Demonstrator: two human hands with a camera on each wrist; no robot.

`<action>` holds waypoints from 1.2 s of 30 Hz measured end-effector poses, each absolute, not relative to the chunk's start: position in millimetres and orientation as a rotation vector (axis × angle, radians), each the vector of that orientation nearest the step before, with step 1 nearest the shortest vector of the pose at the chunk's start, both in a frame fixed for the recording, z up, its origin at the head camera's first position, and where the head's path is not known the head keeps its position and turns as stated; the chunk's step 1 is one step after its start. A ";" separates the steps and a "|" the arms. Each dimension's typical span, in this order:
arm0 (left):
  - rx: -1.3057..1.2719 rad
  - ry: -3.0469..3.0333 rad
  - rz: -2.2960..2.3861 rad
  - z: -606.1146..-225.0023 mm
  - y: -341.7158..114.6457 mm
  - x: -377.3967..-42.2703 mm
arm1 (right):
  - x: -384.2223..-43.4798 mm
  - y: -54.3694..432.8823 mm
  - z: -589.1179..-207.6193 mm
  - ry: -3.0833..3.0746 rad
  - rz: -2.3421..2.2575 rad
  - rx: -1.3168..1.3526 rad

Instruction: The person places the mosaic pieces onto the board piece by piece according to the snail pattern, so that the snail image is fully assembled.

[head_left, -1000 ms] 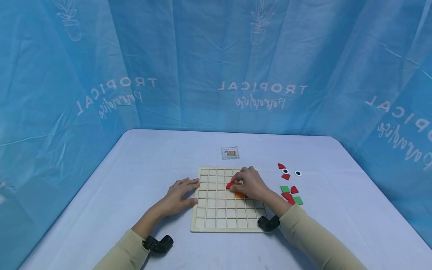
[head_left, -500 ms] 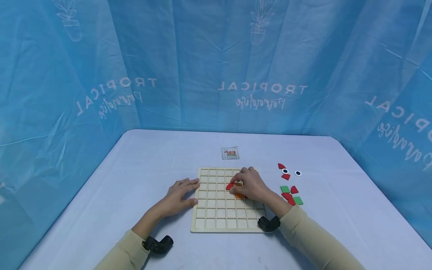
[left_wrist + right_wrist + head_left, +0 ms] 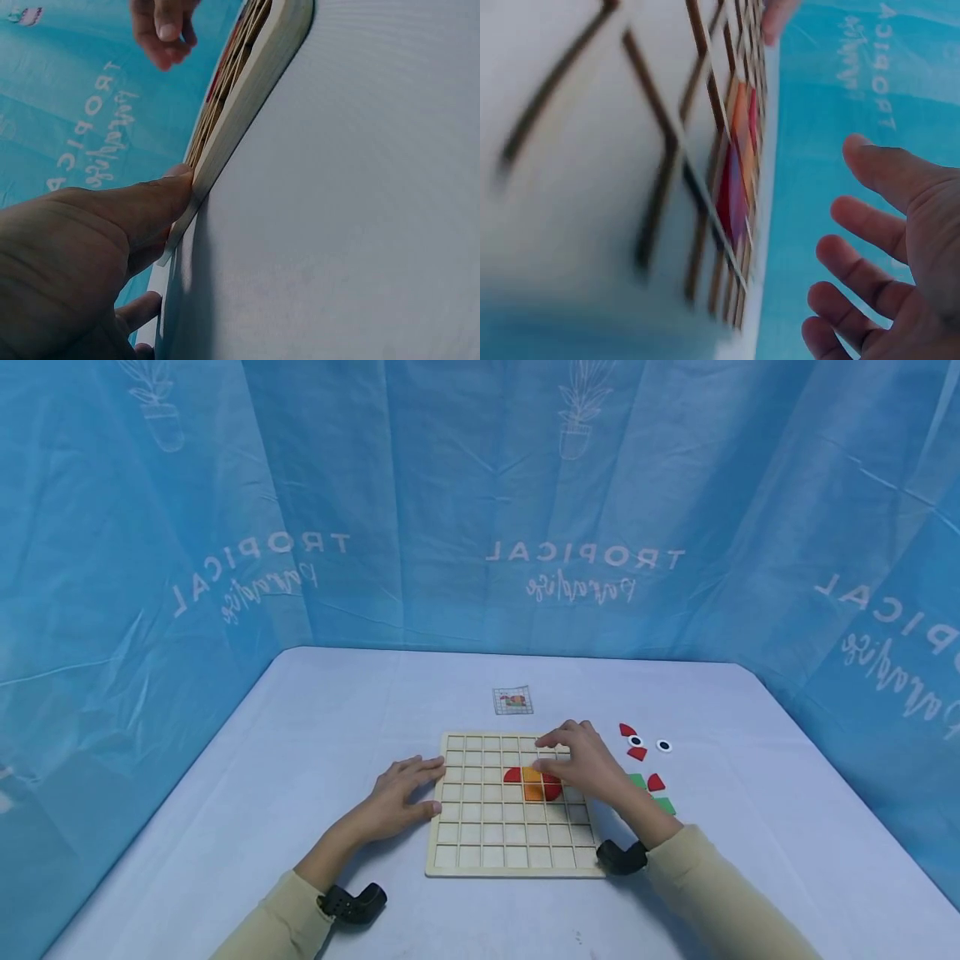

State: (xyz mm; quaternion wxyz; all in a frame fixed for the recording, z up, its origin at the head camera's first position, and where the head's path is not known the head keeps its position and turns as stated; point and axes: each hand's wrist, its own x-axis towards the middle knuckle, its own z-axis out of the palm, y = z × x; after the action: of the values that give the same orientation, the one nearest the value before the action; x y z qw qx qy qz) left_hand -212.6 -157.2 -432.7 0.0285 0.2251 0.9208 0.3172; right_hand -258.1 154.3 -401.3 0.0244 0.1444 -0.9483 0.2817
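Note:
A pale wooden grid board [image 3: 480, 831] lies on the table. My left hand [image 3: 401, 797] rests against its left edge with fingers extended; in the left wrist view the thumb [image 3: 161, 199] touches the rim. Over the board's upper right, my right hand [image 3: 588, 764] is raised with nothing in its fingers, which are spread in the right wrist view. Set in the grid's cells are a red quarter-round piece [image 3: 512, 775], a yellow-orange piece [image 3: 530, 774], an orange square [image 3: 533, 792] and red pieces [image 3: 552, 792] beside them, partly behind the right hand.
Right of the board lie loose red pieces [image 3: 655, 782], green pieces [image 3: 665, 806] and two round eye pieces [image 3: 663, 746]. The right forearm covers some of this group. A small picture card [image 3: 513, 700] with a gridded design lies behind the board. A blue curtain [image 3: 480, 510] surrounds the white table [image 3: 360, 702].
The right hand has let go of the red quarter-round piece, now flat in its cell, and has lifted away to the right, uncovering the orange and red pieces. The left hand stays put.

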 end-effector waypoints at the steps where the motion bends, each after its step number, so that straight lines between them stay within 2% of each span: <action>1: 0.694 2.843 0.977 -432.8 -157.2 -212.7 | -256.9 160.3 -399.2 -2.929 0.862 0.420; 11: 0.661 2.840 0.981 -432.8 -156.6 -212.8 | -242.9 234.3 -401.3 -2.906 0.747 0.216; 20: 0.640 2.840 0.976 -432.9 -155.3 -212.6 | -227.7 280.9 -415.1 -2.944 0.681 0.061; 36: 0.656 2.846 0.963 -433.4 -156.4 -212.5 | -223.3 300.6 -422.9 -3.035 0.645 0.090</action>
State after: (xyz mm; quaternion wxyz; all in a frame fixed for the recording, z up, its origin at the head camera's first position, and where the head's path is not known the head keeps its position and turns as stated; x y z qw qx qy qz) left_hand -212.5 -156.4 -433.4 0.0331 0.2131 0.9249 0.3131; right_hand -223.3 300.6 -422.9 0.0190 0.0290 -0.9776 0.2077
